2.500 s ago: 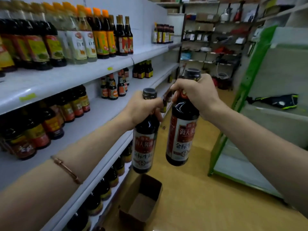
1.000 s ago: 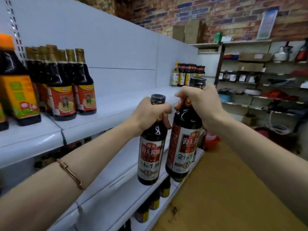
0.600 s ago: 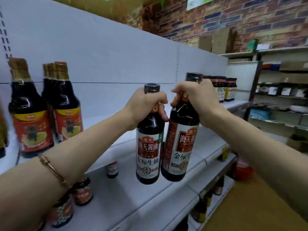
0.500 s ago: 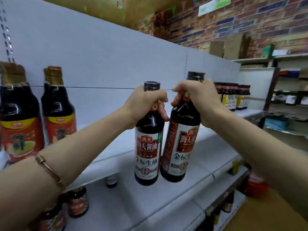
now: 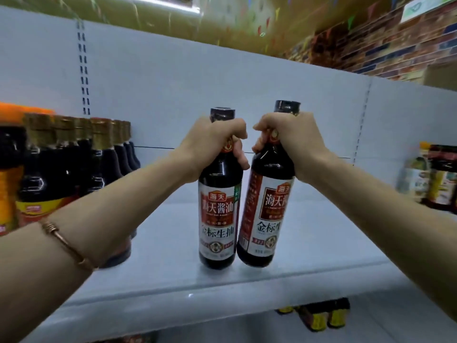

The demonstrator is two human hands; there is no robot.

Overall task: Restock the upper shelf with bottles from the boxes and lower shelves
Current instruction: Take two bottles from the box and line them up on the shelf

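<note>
My left hand (image 5: 210, 147) grips the neck of a dark soy sauce bottle (image 5: 217, 214) with a red and white label. My right hand (image 5: 289, 142) grips the neck of a second, matching soy sauce bottle (image 5: 265, 219), tilted slightly with its base toward the first. Both bottles are side by side over the bare middle of the white upper shelf (image 5: 309, 251), their bases at or just above its surface; I cannot tell if they touch it.
A row of dark bottles with gold caps (image 5: 74, 169) fills the shelf's left end, close to my left forearm. More bottles (image 5: 435, 179) stand at the right end. The white back panel (image 5: 222, 82) is behind. Bottles on a lower shelf (image 5: 319, 315) show beneath.
Both hands have carried the bottles up from beside the lower shelves to the upper shelf, and the view has swung to face it. The grips are unchanged.
</note>
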